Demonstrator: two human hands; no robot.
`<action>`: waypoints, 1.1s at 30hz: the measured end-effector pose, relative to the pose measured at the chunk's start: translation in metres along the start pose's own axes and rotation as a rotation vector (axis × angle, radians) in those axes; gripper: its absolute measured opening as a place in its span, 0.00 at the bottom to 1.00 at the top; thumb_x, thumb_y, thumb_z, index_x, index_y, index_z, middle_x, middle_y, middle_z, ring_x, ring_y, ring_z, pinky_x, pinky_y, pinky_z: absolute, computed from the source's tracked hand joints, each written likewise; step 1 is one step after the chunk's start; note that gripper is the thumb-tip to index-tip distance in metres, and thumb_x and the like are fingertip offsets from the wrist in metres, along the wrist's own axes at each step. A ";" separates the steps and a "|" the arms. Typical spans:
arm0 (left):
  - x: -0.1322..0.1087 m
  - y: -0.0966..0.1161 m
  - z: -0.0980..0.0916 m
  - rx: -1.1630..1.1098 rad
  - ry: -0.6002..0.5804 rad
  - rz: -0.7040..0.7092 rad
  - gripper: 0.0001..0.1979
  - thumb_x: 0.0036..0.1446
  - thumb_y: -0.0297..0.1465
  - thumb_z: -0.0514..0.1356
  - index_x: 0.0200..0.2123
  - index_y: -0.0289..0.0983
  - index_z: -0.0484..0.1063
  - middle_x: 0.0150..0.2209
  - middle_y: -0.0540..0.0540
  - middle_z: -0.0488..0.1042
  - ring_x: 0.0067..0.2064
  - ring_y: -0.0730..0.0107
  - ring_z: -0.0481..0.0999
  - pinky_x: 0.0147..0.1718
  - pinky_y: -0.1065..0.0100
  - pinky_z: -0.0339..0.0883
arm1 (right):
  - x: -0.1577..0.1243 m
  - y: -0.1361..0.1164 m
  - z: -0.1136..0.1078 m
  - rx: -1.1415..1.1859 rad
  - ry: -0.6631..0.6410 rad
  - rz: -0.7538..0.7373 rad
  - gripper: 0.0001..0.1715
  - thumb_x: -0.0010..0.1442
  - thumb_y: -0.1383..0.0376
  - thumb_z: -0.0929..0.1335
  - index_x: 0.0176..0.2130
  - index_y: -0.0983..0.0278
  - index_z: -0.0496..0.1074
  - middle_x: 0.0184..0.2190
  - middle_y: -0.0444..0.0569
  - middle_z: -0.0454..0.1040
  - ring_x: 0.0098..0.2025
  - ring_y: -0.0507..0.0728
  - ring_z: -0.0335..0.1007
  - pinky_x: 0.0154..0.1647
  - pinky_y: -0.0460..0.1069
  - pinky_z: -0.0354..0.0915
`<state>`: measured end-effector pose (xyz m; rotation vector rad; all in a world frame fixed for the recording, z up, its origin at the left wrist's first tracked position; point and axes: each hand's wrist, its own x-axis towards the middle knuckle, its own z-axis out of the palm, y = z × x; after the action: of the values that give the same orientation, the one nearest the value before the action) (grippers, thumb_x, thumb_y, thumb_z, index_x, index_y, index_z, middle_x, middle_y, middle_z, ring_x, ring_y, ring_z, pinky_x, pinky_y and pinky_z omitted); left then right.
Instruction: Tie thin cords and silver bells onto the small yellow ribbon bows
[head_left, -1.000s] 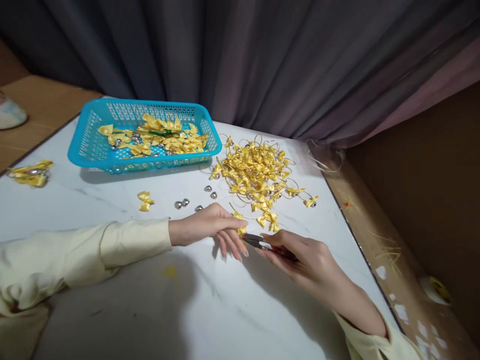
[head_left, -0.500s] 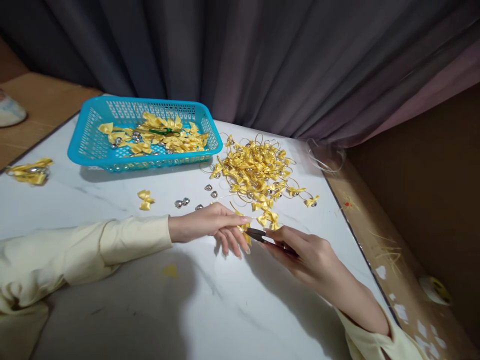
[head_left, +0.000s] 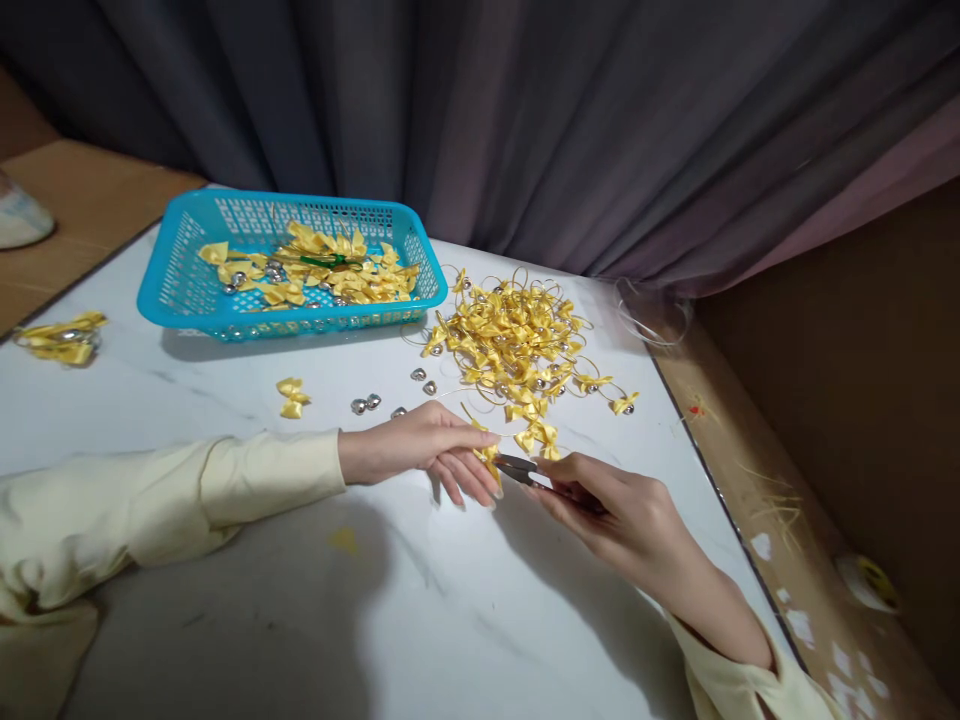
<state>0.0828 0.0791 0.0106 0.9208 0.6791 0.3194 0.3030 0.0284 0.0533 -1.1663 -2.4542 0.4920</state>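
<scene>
The left hand (head_left: 450, 455) is nearly closed at its thumb and forefinger, which pinch a small yellow bow (head_left: 491, 468), while its other fingers extend loosely below; the bow is held a little right of the middle of the white desk (head_left: 450, 610), just short of the pile. The right hand (head_left: 600, 500) is wrapped around dark snips (head_left: 517, 468), with their tips pointing left and meeting the bow at the left hand's fingertips; whether the blades touch the ribbon or a thread is too small to tell. Beyond the hands, toward the desk's far right corner, lies a pile of yellow bows (head_left: 517, 335) with thin gold loops and silver pieces, its nearest bows just past the snips. To the left of the pile, along the far edge, stands a blue basket (head_left: 292, 322) holding more yellow bows, silver pieces and something green. Between the basket and the left forearm, heart-shaped silver beads (head_left: 366, 404) lie scattered, with a loose bow (head_left: 292, 398) to their left. A bunch of bows (head_left: 64, 338) sits by the left edge. A dark curtain (head_left: 420, 100) hangs behind the far edge, and past the right edge lie white scraps (head_left: 801, 627) and a tape roll (head_left: 870, 583).
</scene>
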 end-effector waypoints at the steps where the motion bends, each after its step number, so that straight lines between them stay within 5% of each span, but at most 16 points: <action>1: 0.000 0.000 0.000 0.003 0.004 0.001 0.19 0.58 0.39 0.56 0.29 0.28 0.78 0.33 0.36 0.80 0.28 0.68 0.79 0.22 0.74 0.70 | 0.000 0.000 0.000 0.004 0.002 0.000 0.05 0.62 0.66 0.64 0.36 0.66 0.67 0.22 0.43 0.69 0.18 0.46 0.58 0.20 0.41 0.55; 10: 0.001 -0.005 -0.003 0.029 0.011 0.000 0.20 0.59 0.39 0.55 0.28 0.29 0.78 0.32 0.37 0.80 0.26 0.69 0.79 0.24 0.73 0.71 | 0.005 0.000 0.000 0.068 -0.042 0.072 0.07 0.61 0.64 0.65 0.34 0.67 0.69 0.21 0.43 0.68 0.19 0.45 0.57 0.20 0.41 0.56; 21: 0.003 -0.004 -0.002 0.031 0.023 0.000 0.19 0.59 0.36 0.55 0.26 0.29 0.78 0.30 0.37 0.80 0.26 0.68 0.79 0.23 0.72 0.71 | 0.015 0.006 -0.002 0.355 -0.182 0.409 0.21 0.53 0.51 0.68 0.27 0.68 0.70 0.17 0.43 0.64 0.18 0.46 0.49 0.16 0.42 0.49; 33: 0.001 -0.002 0.001 -0.017 0.025 -0.010 0.18 0.59 0.31 0.53 0.25 0.29 0.77 0.28 0.38 0.80 0.25 0.68 0.79 0.23 0.72 0.70 | 0.021 0.006 0.005 0.391 -0.200 0.396 0.18 0.53 0.55 0.68 0.28 0.70 0.71 0.18 0.43 0.63 0.20 0.46 0.49 0.18 0.42 0.49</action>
<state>0.0842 0.0782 0.0092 0.8979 0.7025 0.3280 0.2923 0.0477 0.0504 -1.4833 -2.1338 1.1933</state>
